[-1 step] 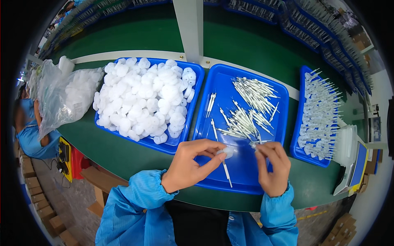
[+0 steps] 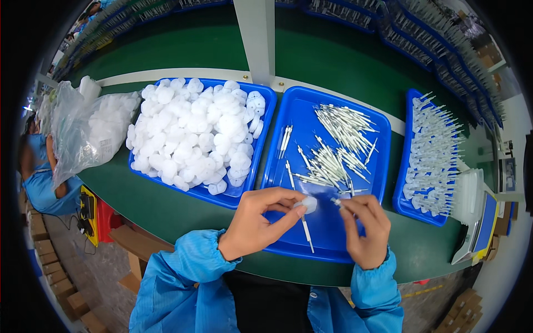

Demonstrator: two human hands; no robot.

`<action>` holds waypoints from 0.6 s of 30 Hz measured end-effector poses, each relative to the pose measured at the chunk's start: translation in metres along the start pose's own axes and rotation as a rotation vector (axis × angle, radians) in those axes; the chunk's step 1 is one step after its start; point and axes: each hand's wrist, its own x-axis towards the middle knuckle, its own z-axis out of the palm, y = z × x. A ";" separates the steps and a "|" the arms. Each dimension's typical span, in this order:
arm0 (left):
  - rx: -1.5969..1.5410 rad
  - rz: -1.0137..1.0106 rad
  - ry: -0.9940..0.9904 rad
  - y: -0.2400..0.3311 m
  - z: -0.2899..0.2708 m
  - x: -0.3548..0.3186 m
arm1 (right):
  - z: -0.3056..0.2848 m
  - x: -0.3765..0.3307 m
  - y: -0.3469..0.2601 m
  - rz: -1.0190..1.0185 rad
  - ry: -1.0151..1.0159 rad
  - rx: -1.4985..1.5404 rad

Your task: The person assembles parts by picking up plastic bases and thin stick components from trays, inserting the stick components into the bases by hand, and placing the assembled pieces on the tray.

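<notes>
My left hand (image 2: 265, 221) pinches a translucent white plastic disc (image 2: 310, 205) between thumb and fingertips, over the near part of a blue tray (image 2: 322, 238). To its right, my right hand (image 2: 366, 228) is closed on a small white piece (image 2: 336, 202); its tip sticks out toward the disc, and the rest is hidden by the fingers. A small gap separates disc and piece. Slim white rods (image 2: 327, 164) lie in piles in the tray. One loose white rod (image 2: 307, 236) lies beneath the left fingertips.
Left of the rods, a blue tray (image 2: 265, 130) is heaped with white discs. A clear plastic bag (image 2: 100, 130) lies beyond it. At right, a blue tray (image 2: 398, 191) holds upright assembled pieces beside a white and blue device (image 2: 476, 222). A grey post (image 2: 256, 44) rises behind. Another person (image 2: 47, 172) sits far left.
My right hand has shifted slightly left, and the tip of its small white piece shows more plainly. The disc in my left hand has tilted a little; that hand stays in place.
</notes>
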 end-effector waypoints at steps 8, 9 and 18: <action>-0.219 -0.151 -0.029 -0.001 -0.002 0.002 | 0.019 -0.002 -0.012 -0.121 -0.032 0.086; -0.219 -0.151 -0.029 -0.001 -0.002 0.002 | 0.019 -0.002 -0.013 -0.122 -0.032 0.086; -0.240 -0.136 -0.009 -0.007 -0.002 0.000 | 0.021 -0.003 -0.015 -0.098 0.086 0.064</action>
